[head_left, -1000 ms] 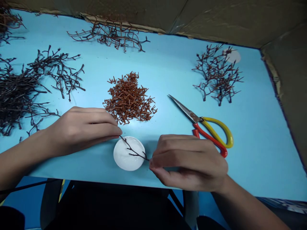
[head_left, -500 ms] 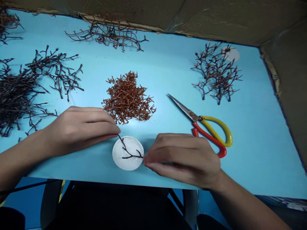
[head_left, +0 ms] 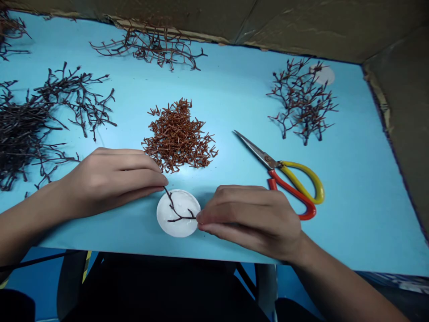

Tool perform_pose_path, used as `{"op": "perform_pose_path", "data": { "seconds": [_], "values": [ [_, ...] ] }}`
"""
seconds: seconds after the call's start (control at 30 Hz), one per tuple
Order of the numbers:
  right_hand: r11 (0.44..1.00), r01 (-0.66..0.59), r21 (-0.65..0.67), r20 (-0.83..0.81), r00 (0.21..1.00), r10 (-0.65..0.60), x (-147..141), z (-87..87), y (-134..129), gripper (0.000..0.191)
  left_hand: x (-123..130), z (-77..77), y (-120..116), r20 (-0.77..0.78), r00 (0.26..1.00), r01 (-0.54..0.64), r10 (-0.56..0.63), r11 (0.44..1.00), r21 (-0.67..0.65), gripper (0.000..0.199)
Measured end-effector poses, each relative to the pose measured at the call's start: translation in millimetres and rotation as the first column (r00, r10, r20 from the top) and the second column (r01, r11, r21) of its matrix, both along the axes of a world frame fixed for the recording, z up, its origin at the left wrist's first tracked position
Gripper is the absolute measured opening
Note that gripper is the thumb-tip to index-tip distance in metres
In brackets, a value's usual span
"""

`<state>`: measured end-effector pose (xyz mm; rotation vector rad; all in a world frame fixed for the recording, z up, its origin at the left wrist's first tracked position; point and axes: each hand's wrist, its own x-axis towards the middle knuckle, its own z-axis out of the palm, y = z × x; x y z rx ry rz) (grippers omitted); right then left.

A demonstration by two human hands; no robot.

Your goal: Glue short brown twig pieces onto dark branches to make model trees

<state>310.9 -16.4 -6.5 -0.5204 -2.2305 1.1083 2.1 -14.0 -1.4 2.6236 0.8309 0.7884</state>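
Observation:
A thin dark brown twig (head_left: 181,217) with forked side shoots is held over a small round white dish (head_left: 177,227) near the table's front edge. My left hand (head_left: 124,181) pinches the twig's upper left end between thumb and fingers. From the right, my right hand (head_left: 251,221) pinches the other end at the dish's rim. White, wet-looking stuff fills the dish; whether the twig touches it I cannot tell. Just behind the dish lies a heap of short reddish-brown sprigs (head_left: 179,136).
Scissors (head_left: 270,161) with a red and a yellow handle lie behind my right hand. Dark twigs (head_left: 23,127) are piled at the left, curved brown stems (head_left: 154,47) at the back. Branched twigs (head_left: 301,100) partly cover a white disc (head_left: 325,75). Cardboard walls (head_left: 301,27) border the table.
My right hand has shifted slightly left, and the twig's right part has moved a little left with it. My left hand stays almost where it was.

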Motion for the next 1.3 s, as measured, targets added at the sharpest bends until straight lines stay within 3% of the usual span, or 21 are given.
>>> {"op": "perform_pose_path", "data": {
  "seconds": [0.3,0.57,0.73,0.87,1.0,1.13,1.3],
  "values": [
    [0.999,0.014,-0.039,-0.057,0.998,-0.017,0.9,6.3,3.3,0.011,-0.7,1.4,0.8,0.013,1.000,0.019,-0.019,0.999,-0.050,0.010],
    [0.982,0.094,-0.164,-0.154,0.981,-0.120,-0.5,10.0,8.2,0.005,-3.5,10.0,-0.1,0.110,0.992,0.091,-0.064,0.963,-0.253,0.012],
    [0.978,0.136,-0.156,-0.140,0.978,-0.158,-0.3,11.3,11.2,0.006,-3.2,12.2,0.4,0.201,0.979,0.028,0.033,0.956,-0.291,0.009],
    [0.963,0.246,-0.105,-0.020,0.968,-0.250,0.6,12.1,11.5,0.009,0.0,11.9,2.6,0.264,0.962,0.001,0.064,0.971,-0.237,0.007],
    [0.957,0.278,-0.082,0.020,0.961,-0.277,-0.8,11.9,10.8,0.009,4.9,12.9,3.6,0.314,0.938,-0.093,0.150,0.978,-0.189,0.006],
    [0.946,0.291,-0.140,0.055,0.957,-0.287,-5.8,15.3,9.0,0.006,11.2,17.8,2.4,0.364,0.893,-0.177,0.265,0.950,-0.257,0.008],
    [0.913,0.310,-0.266,0.037,0.950,-0.311,-9.1,16.3,8.0,0.007,14.6,17.1,0.6,0.390,0.867,-0.199,0.311,0.933,-0.301,0.008]
  ]
}}
